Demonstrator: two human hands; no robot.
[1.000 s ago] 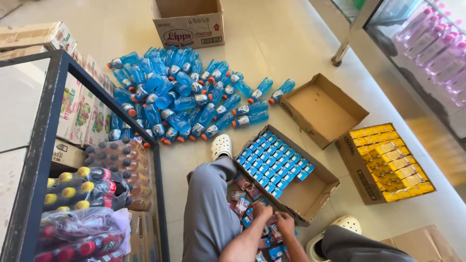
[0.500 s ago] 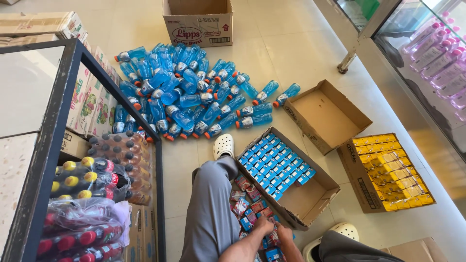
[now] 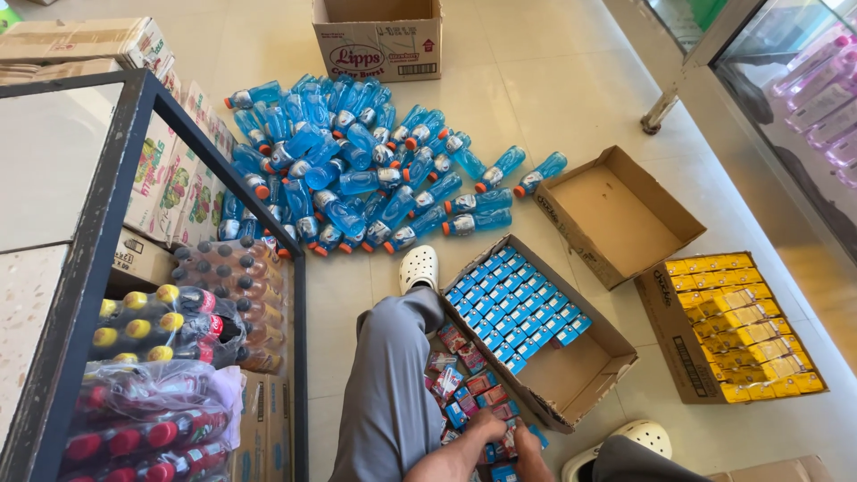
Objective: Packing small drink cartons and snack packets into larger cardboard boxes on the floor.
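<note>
Both hands work at the near edge of the frame, between the person's knees, over a loose heap of small drink cartons [image 3: 464, 379] on the floor tiles [image 3: 571, 98]. Left hand [image 3: 486, 427] lies palm down on the near end of the heap, fingers curled over the cartons; whether it actually grips one, cannot tell. Right hand [image 3: 527, 444] sits just beside it, touching the cartons and partly cut off by the frame edge; how far it is open is not readable.

Key relation: the heap runs as a strip from the hands away toward the far left, along the inside of the grey trouser leg [image 3: 388, 384]. The open cardboard box [image 3: 616, 357], part-filled with upright blue cartons [image 3: 513, 303], lies just right of the heap and touches it. Its long axis runs far-left to near-right; the bare compartment is the near-right end. The right hand is nearer that bare end; the left hand is nearer the heap's middle.

Far left: blue bottles [image 3: 357, 170] in a pile.
</note>
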